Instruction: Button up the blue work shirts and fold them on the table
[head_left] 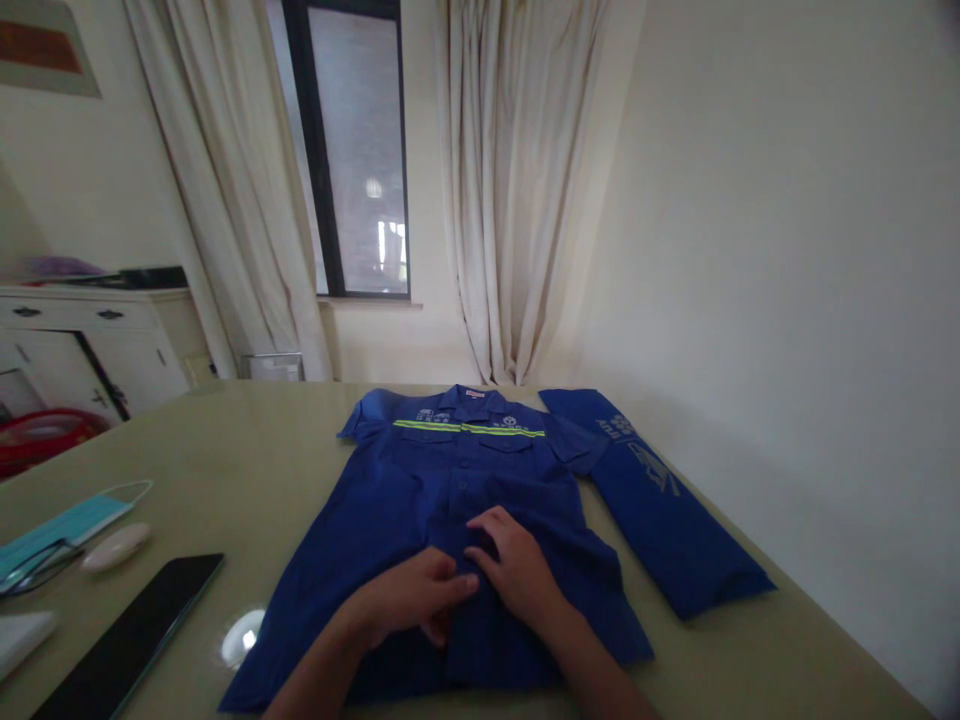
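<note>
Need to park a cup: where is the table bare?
Bare table runs between the face mask and the blue shirt, also beyond its collar. Near left is crowded: phone, white oval.

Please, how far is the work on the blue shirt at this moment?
Done: the blue shirt lies flat, front up, on the table, and a folded blue garment lies to its right. In hand: the left hand and right hand meet at the front placket; the left seems to pinch the cloth. Remaining: the shirt is not folded; whether its buttons are closed cannot be seen.
</note>
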